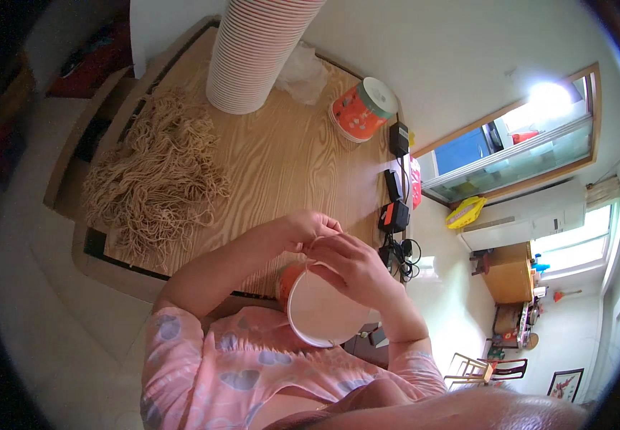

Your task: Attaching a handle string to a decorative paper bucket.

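Two hands: we pinch at the rim of the paper cup [320, 312], lower centre.
Left hand [308, 228]: fingertips pressed together.
Right hand [353, 266]: curled on the rim.
Upper left: string pile [155, 179].

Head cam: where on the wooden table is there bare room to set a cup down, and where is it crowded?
Bare wood on the table lies mid-top, between the string pile, the tall cup stack, the lidded orange cup and the hands. Crowded: the left side under string, the right edge with black adapters and cables, and the near edge, where left hand and right hand work at the paper cup.
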A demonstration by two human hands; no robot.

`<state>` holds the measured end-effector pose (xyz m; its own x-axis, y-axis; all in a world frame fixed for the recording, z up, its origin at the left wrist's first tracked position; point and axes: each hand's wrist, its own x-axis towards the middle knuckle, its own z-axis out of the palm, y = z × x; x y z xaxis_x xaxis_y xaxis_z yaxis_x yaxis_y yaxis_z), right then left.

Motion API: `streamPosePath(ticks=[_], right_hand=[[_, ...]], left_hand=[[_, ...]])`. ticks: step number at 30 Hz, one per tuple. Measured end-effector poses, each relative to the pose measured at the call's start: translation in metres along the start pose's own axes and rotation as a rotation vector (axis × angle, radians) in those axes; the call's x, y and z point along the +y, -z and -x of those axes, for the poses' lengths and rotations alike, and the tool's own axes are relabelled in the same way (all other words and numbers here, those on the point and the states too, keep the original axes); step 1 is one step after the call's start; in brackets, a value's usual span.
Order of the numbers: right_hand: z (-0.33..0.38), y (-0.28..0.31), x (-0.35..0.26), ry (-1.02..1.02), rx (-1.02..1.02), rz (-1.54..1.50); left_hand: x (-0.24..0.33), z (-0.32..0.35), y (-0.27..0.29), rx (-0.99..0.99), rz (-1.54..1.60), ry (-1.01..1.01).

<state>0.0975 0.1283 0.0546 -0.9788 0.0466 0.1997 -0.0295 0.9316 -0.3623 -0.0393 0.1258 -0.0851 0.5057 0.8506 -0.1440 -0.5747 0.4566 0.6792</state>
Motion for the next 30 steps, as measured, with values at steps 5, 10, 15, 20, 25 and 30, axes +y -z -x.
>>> streamPosePath(ticks=[5, 10, 15, 20, 25, 30], right_hand=[[0.04, 0.003, -0.001, -0.337, 0.199, 0.023], [0.06, -0.019, 0.009, -0.436, 0.24, -0.007], [0.065, -0.027, 0.017, -0.469, 0.214, -0.019], [0.061, -0.029, 0.015, -0.561, 0.266, -0.032], [0.053, -0.028, 0.01, -0.463, 0.184, 0.052], [0.055, -0.029, 0.013, -0.432, 0.141, 0.138]], left_hand=[[0.003, 0.007, -0.016, 0.008, -0.008, -0.011], [-0.004, 0.005, -0.029, 0.171, -0.094, -0.186], [-0.009, 0.004, -0.029, 0.276, -0.148, -0.305], [-0.009, 0.005, -0.031, 0.365, -0.199, -0.423], [-0.007, 0.004, -0.036, 0.399, -0.231, -0.525], [-0.015, -0.002, -0.027, 0.39, -0.268, -0.561]])
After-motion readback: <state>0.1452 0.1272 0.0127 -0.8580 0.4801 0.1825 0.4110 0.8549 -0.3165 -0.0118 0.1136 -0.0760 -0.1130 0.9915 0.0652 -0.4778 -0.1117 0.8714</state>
